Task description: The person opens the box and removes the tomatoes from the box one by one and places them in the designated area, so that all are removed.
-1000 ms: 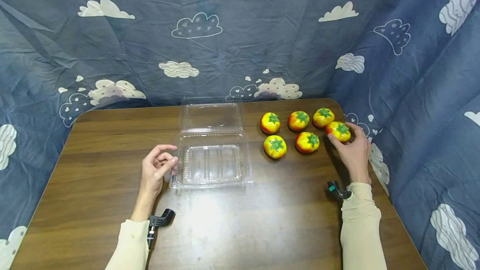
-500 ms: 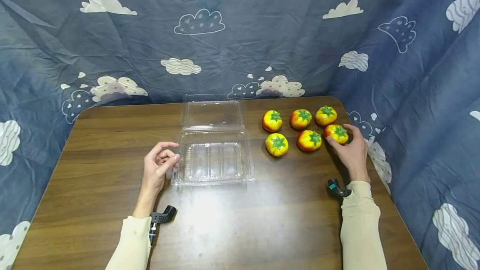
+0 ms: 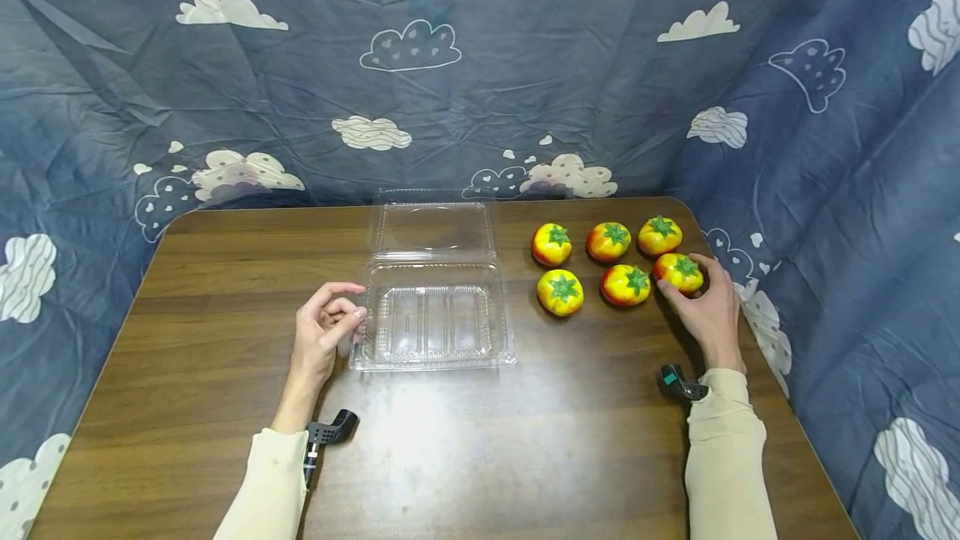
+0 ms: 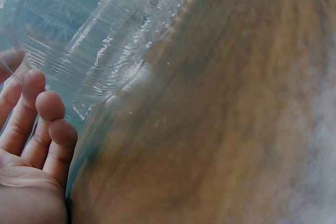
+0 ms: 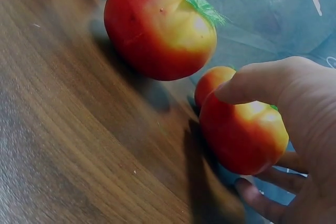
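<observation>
My left hand (image 3: 313, 338) is at the left side of an open clear plastic container (image 3: 433, 363). In the left wrist view, its thumb and fingers (image 4: 50, 106) hold the container's rim. On the right, my right hand (image 3: 711, 307) grips a yellow-and-red tomato (image 3: 682, 273) with a green star-shaped top. The thumb lies on its near side and the other fingers go round the far side. In the right wrist view that tomato (image 5: 241, 135) is close to the tabletop; I cannot tell whether it touches. Beside it sits another tomato (image 3: 626, 285).
More tomatoes stand in loose rows: one at the front left (image 3: 560, 292), and a back-row tomato (image 3: 551, 245) among others. The container's lid (image 3: 435, 227) lies folded back toward the curtain (image 3: 420, 123). Brown wooden table (image 3: 480, 457) extends under everything.
The tomato in my right hand has shifted slightly left and toward me, nearer its neighbour. My left hand stays at the container. The head view has shifted a little.
</observation>
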Demonstrator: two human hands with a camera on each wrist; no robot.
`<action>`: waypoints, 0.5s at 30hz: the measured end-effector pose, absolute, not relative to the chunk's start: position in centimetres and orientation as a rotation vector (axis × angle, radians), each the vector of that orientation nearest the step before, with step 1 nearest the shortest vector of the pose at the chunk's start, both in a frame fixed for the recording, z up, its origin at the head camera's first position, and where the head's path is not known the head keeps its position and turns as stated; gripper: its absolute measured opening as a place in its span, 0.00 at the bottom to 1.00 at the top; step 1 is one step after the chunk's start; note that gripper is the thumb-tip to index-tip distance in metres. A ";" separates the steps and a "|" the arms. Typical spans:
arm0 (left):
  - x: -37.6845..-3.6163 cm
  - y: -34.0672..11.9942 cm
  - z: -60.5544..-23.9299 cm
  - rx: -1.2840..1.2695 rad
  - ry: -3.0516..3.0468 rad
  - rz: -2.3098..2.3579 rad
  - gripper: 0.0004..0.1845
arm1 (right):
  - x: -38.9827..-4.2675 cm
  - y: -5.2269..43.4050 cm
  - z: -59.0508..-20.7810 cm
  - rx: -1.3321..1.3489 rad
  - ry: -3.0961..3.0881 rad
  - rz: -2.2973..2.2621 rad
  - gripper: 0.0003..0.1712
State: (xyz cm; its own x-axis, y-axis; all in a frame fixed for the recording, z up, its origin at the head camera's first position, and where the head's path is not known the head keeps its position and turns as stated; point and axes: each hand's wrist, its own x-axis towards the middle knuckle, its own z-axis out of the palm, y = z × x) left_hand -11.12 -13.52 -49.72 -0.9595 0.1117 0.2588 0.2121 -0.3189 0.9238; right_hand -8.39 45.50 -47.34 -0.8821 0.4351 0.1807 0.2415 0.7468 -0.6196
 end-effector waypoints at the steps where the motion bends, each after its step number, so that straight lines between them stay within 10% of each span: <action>1: -11.1 -13.5 -49.7 -0.428 -1.796 -2.462 0.18 | -8.3 45.5 -47.4 -0.529 -2.633 0.871 0.43; 15: -11.1 -13.6 -49.7 -0.442 -1.792 -2.472 0.18 | -8.1 45.3 -47.9 -0.564 -2.599 0.926 0.48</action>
State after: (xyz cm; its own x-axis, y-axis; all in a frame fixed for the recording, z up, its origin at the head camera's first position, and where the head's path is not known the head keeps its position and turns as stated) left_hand -11.14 -13.61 -49.68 -0.9574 0.1205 0.2624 0.2119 -0.3241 0.9220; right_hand -8.14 45.34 -47.86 -0.8695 0.4651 0.1665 0.2551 0.7112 -0.6550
